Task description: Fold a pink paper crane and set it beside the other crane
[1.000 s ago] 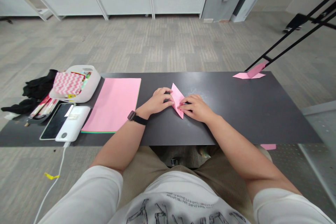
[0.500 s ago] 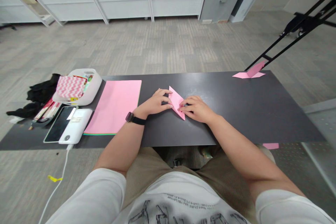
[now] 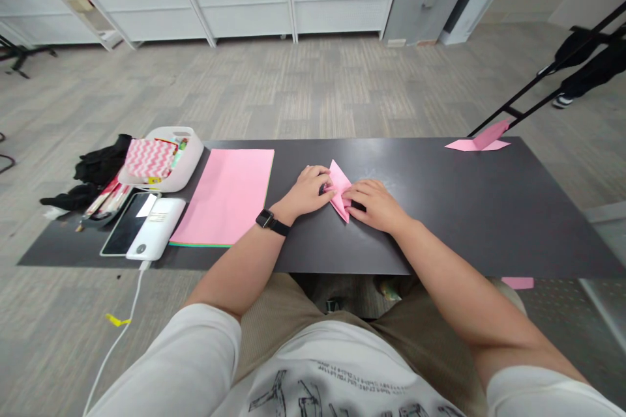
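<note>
A small folded piece of pink paper (image 3: 338, 176) lies on the dark table between my hands, pointed at its far and near ends. My left hand (image 3: 312, 190) grips its left edge, thumb and fingers pinching a fold near the middle. From the right, my right hand (image 3: 374, 205) holds the other side with its fingers bent onto the paper. Fingertips of both hands nearly meet over the folds and cover part of them. A dark watch (image 3: 267, 219) sits on my left wrist.
Left of my hands lies a stack of pink sheets (image 3: 227, 189). Beyond it are a white basket (image 3: 188, 166), a white power bank (image 3: 155, 228) with a cable, a phone (image 3: 128, 225) and black cloth (image 3: 105, 159). A folded pink paper piece (image 3: 476, 143) rests at the far right.
The camera view has shifted slightly, moving everything rightward. Both hands have drawn closer together over the paper, and a fold now stands up between their fingers. A person's legs appear at upper right.
</note>
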`<state>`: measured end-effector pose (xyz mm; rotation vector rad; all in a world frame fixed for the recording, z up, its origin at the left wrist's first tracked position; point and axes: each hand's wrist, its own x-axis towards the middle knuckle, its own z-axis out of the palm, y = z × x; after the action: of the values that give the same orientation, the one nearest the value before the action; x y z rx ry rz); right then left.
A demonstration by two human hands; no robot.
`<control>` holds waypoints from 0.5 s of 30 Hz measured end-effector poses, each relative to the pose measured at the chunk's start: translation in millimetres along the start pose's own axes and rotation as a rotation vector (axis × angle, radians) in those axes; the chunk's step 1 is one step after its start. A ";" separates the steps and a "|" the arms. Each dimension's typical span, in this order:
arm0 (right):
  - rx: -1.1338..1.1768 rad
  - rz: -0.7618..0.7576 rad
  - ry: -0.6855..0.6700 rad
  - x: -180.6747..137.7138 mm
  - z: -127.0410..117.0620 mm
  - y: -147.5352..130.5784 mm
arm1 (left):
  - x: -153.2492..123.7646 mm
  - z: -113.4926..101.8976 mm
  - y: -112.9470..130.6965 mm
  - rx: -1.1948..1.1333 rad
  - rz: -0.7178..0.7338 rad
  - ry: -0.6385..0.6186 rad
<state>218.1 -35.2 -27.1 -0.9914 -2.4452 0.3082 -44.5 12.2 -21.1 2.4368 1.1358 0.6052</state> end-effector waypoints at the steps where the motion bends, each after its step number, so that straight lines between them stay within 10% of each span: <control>1: -0.006 0.010 -0.003 0.6 -0.2 -0.8 | 0.5 0.8 0.1 0.002 -0.001 0.009; 15: -0.007 0.024 -0.033 0.5 1.2 1.2 | 0.1 1.8 4.6 0.020 -0.043 0.007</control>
<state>217.9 -34.0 -28.4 -1.0273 -2.4668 0.3271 -40.7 9.2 -20.2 2.4221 1.1993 0.5918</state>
